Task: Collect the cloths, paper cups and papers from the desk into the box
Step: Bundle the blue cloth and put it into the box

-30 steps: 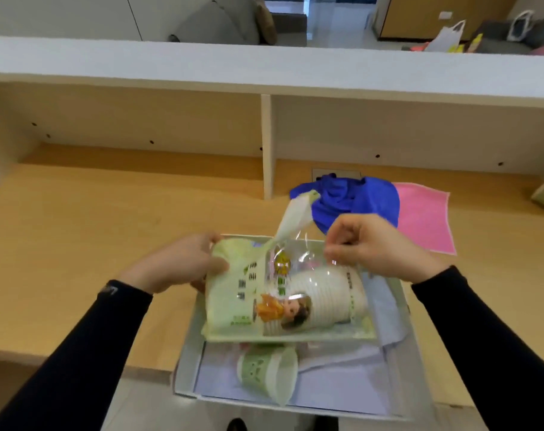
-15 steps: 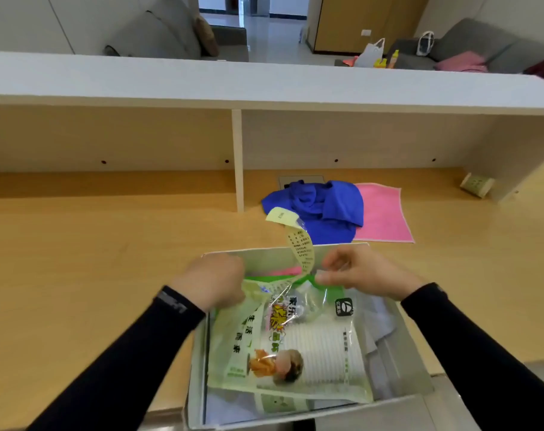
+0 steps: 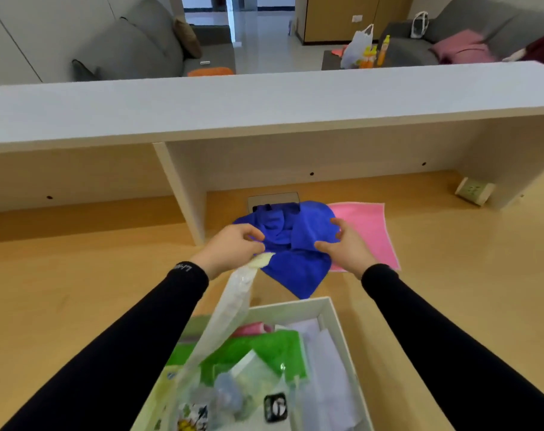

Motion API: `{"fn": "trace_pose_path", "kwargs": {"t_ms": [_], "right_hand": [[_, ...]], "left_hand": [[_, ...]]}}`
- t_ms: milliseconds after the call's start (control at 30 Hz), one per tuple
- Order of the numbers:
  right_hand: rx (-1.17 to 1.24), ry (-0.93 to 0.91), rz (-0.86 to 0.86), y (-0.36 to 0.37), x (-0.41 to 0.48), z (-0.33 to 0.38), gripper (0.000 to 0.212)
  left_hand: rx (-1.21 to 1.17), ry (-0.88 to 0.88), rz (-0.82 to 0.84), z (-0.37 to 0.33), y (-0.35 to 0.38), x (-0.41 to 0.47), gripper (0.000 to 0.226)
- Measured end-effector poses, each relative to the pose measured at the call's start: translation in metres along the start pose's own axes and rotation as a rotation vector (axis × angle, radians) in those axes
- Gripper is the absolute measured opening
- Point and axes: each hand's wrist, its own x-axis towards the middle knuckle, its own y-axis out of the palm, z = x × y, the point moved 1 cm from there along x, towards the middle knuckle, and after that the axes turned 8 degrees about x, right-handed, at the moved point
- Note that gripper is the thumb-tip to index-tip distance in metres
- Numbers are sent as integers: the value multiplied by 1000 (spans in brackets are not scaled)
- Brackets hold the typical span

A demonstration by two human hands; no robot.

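Observation:
A crumpled blue cloth (image 3: 295, 262) lies on the wooden desk (image 3: 77, 275), overlapping a flat pink cloth (image 3: 370, 231) to its right. My left hand (image 3: 233, 247) curls its fingers at the blue cloth's left edge. My right hand (image 3: 346, 247) rests on the cloth's right side with its fingers spread. Just in front stands the white box (image 3: 326, 303). It holds a plastic bag of paper cups (image 3: 230, 331) whose top strip sticks up to my left wrist, a green cloth (image 3: 273, 346) and white papers (image 3: 326, 353). A paper cup (image 3: 474, 191) lies on its side at the far right.
A white shelf (image 3: 264, 101) spans the back of the desk, and its upright divider (image 3: 183, 194) stands just left of the blue cloth. A socket plate (image 3: 273, 199) sits in the desk behind the cloth. Beyond the shelf are sofas and a low table.
Both hands have let go of the cup bag, which now sits in the box, and have reached forward onto the blue cloth. The view has tilted up and away from the box.

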Motion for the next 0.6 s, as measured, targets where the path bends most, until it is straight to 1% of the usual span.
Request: {"fn": "trace_pose_path", "kwargs": {"t_ms": [67,133,167,233,300,333,400,433,467,500,533,567,600], "right_hand": [[-4,3,31,9,19,-8,85],[-58,14,28,16,36,-16,92],[-83,22,8,18,43,-18,92],[-157,26,-52,22,53,-23,80],[-252,-18,-100,23,59,-27,58],[-258,-45,-113,23,60,-28,47],[-202,-92,-100,22,60,-28,32],[-158,-121,-78,21,59,-28,26],[-95,-150,-52,21,58,-26,20],[-8,-175,-26,21,55,-23,14],[98,-191,-1,21,52,-17,8],[206,-204,21,19,48,-11,6],[293,-218,33,18,44,-4,11]], "left_hand": [[132,-49,101,-1,16,26,40],[285,-54,116,-2,27,50,68],[346,-49,101,-3,30,62,80],[431,-54,73,-5,35,85,100],[502,-54,82,-4,40,102,115],[533,-43,99,-4,44,108,122],[602,-26,142,-2,55,117,131],[648,-29,149,-1,61,119,128],[701,-31,142,0,66,120,115],[750,-16,118,1,69,121,89],[778,11,79,-1,69,121,56],[774,30,24,-5,67,120,33],[734,41,-38,-9,61,117,22]]}}
